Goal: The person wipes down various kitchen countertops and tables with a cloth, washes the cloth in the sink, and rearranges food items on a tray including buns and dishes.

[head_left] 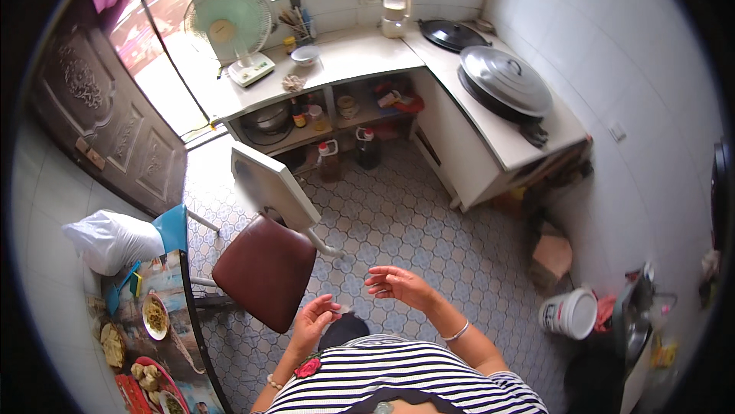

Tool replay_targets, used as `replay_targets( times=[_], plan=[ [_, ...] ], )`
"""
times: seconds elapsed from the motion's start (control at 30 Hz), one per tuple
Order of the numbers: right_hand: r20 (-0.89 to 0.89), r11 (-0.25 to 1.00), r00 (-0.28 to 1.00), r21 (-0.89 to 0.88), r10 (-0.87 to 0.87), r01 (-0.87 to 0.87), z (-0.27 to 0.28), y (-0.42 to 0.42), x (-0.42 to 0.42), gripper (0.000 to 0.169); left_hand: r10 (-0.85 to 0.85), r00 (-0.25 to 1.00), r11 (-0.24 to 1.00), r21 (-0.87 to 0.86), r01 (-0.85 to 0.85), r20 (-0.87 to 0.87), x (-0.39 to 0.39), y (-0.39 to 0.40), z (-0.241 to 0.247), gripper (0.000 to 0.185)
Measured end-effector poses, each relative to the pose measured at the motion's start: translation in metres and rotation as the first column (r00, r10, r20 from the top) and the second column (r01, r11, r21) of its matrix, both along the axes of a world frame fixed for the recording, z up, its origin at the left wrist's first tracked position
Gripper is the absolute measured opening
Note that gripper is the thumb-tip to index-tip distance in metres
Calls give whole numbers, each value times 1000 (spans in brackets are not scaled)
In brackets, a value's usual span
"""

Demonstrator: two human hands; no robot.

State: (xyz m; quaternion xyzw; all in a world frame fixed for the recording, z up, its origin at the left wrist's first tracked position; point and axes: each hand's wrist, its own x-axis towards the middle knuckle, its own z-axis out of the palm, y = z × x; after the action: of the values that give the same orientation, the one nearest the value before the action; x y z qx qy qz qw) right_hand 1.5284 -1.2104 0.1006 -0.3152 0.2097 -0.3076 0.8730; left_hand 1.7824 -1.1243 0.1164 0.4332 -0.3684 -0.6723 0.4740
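Note:
My left hand [313, 321] is raised in front of my striped top, fingers loosely curled and apart. A small pale blur shows by its fingertips, too indistinct to name. Up and to the right, my right hand [400, 286] hangs above the patterned tile floor [390, 213], with its fingers spread and nothing visible in them. Closest to the left hand is a chair with a dark red padded seat [267, 270] and a white back panel [275, 184]. The two hands are apart from each other and touch no furniture.
On the left, a table [178, 310] holds a bowl of food [155, 315] and a red tray [163, 376]. Ahead, a counter [356, 58] bears an electric fan [229, 29], a blender [395, 12] and a lidded wok [505, 81]. A white bucket [568, 313] stands right.

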Motion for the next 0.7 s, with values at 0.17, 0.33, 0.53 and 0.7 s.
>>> replay_targets(
  times=[0.17,0.33,0.53,0.7],
  plan=[
    [-169,996,984,-62,49,-60,-5,-100,15,43,33,999,994,-107,-34,-15,0,-91,5,39],
    [-396,982,918,-179,-24,-51,-6,-219,35,44,-67,996,977,-206,52,-66,9,-201,34,43],
    [-569,929,823,-304,2,-213,-12,-386,82,50,386,922,880,-309,-359,29,55,-263,61,42],
    [-695,417,673,-707,-255,-572,-15,-573,162,62,674,730,709,-373,-598,111,75,-276,50,45]
  ],
)
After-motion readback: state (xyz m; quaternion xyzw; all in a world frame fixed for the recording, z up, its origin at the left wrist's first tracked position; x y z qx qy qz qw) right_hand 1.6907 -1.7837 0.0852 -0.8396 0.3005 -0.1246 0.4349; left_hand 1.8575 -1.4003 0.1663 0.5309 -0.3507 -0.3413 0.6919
